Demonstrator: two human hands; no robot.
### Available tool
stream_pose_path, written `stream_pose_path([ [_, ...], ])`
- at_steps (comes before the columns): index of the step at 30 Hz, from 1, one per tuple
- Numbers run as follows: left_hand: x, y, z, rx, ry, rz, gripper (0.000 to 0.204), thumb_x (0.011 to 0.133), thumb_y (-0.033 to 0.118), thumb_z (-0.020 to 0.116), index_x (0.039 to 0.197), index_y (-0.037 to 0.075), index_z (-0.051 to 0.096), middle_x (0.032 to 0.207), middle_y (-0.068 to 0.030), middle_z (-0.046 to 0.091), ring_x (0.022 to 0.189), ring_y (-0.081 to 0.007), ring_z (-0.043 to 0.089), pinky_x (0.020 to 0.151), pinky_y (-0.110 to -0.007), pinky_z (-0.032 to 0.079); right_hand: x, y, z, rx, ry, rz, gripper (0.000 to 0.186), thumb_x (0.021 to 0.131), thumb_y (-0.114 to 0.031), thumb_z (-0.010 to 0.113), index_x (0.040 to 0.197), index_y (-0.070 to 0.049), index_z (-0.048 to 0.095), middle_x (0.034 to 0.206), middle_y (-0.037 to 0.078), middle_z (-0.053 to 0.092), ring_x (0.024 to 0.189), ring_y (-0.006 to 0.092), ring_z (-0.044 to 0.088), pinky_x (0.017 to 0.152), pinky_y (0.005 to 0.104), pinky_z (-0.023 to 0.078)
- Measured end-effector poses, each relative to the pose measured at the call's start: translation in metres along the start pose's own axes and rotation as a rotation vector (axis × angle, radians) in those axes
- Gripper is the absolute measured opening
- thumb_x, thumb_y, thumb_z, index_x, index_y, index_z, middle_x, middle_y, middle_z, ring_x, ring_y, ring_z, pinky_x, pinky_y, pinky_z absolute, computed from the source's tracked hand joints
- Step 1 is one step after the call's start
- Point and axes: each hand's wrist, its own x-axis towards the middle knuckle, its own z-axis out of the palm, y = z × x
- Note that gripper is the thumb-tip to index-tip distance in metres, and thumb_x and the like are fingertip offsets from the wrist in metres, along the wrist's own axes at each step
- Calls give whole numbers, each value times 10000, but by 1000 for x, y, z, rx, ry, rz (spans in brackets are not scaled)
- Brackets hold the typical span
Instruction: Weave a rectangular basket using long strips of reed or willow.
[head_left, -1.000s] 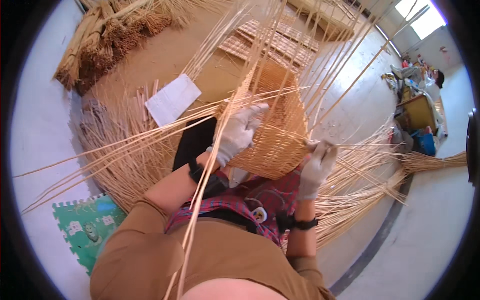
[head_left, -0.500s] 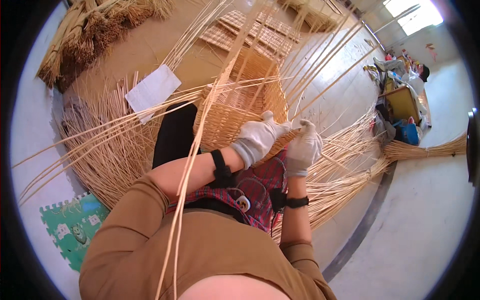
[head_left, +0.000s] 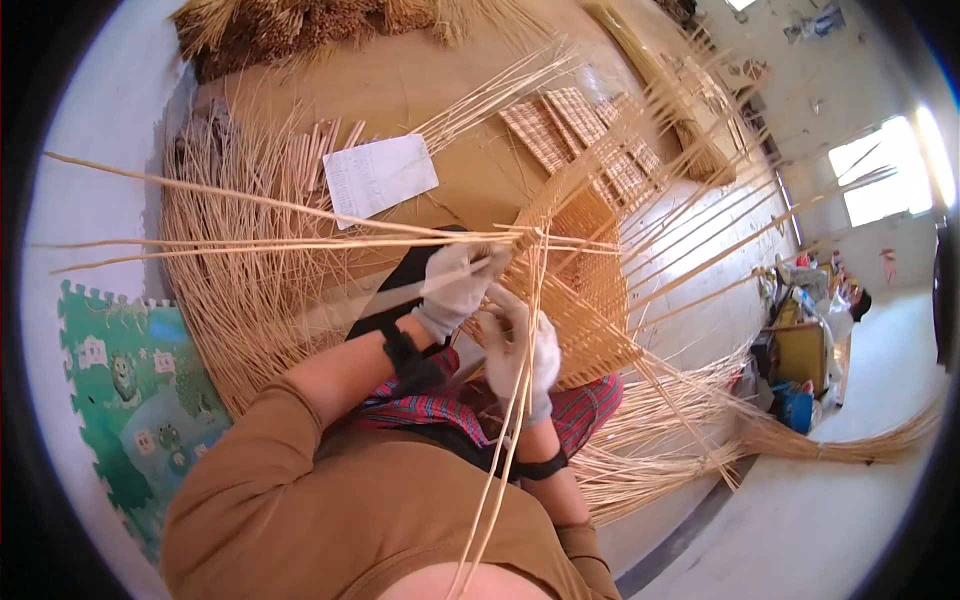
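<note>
A woven wicker basket (head_left: 590, 300) with long upright stakes sits over the plaid cloth (head_left: 590, 400) at my lap. My left hand (head_left: 462, 280), in a pale glove, pinches willow strands (head_left: 310, 242) at the basket's near-left corner. Just below and right of it, my gloved right hand (head_left: 522, 350) has curled fingers against that same corner, behind long strands that hang down toward my body; what it grips is hidden. Both wrists wear black straps. The strands stick out far to the left across my left hand.
Loose willow (head_left: 215, 300) heaps lie left and right, with bundles (head_left: 280, 30) at the back. Also around: woven panels (head_left: 570, 150), a white sheet (head_left: 380, 178), a green foam mat (head_left: 130, 400), a cluttered yellow cabinet (head_left: 800, 360), a bright window (head_left: 880, 170) and pale walls.
My right hand has moved left from the basket's right corner to just below my left hand, which shifted back to the left corner. Some left-side strands swung upward, and the view has turned.
</note>
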Motion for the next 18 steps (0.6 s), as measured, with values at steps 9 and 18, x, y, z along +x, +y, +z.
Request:
stream_pose_path([
  [9, -27, -8, 35, -1435, -183, -335, 626, 1078, 373, 463, 1570, -4, 375, 1505, -143, 519, 1174, -191, 598, 1033, -324, 482, 23, -18, 10, -251, -160, -191, 251, 828, -228, 745, 1069, -176, 699, 917, 74, 638, 876, 310, 655, 718, 442, 539],
  [18, -6, 0, 26, 81, -140, 49, 541, 898, 119, 711, 1409, 48, 551, 1135, -262, 681, 928, -480, 661, 746, -500, 568, -28, 88, -19, 612, 483, 537, 121, 955, -42, 747, 1048, 20, 701, 966, 96, 745, 831, 148, 701, 760, 273, 595],
])
